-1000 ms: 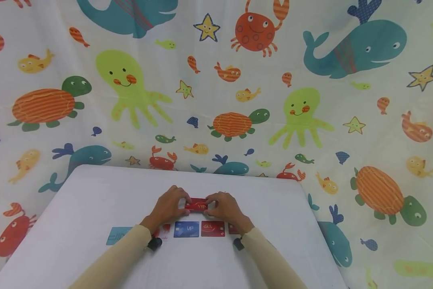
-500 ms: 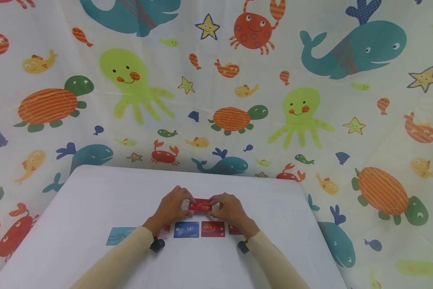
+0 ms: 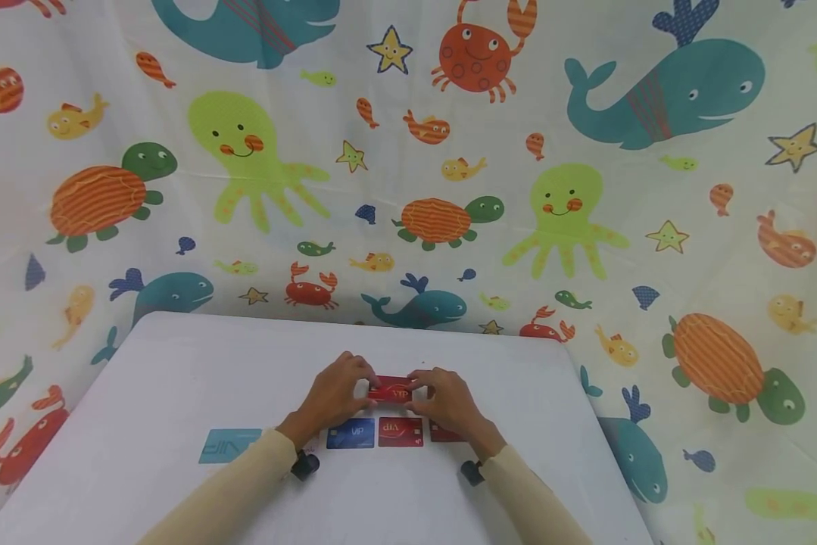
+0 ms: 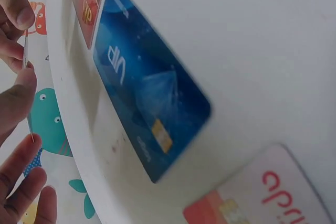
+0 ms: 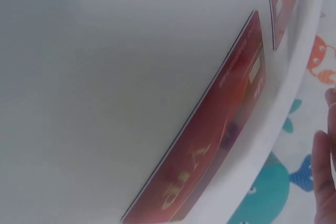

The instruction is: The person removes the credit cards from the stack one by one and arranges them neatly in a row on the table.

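Observation:
Both hands hold a red VIP card [image 3: 391, 390] just behind the row of cards, by its two short ends. My left hand [image 3: 340, 391] pinches its left end between thumb and fingers, and my right hand [image 3: 447, 397] grips its right end. The left wrist view shows this card edge-on as a thin line between the fingertips of the two hands. Nearest below them lie a blue VIP card [image 3: 350, 434] and a red VIP card [image 3: 400, 432]. Another red card [image 3: 445, 432] is partly hidden by the right wrist.
A teal card [image 3: 229, 446] lies flat at the left end of the row. A white and red card [image 4: 262, 195], mostly covered by the left wrist in the head view, lies beside the blue one. Behind the white table [image 3: 197, 363] hangs a sea-animal curtain [image 3: 394, 98].
Both hands have moved a little to the right, carrying the held red card with them. The cards in the row have stayed where they were.

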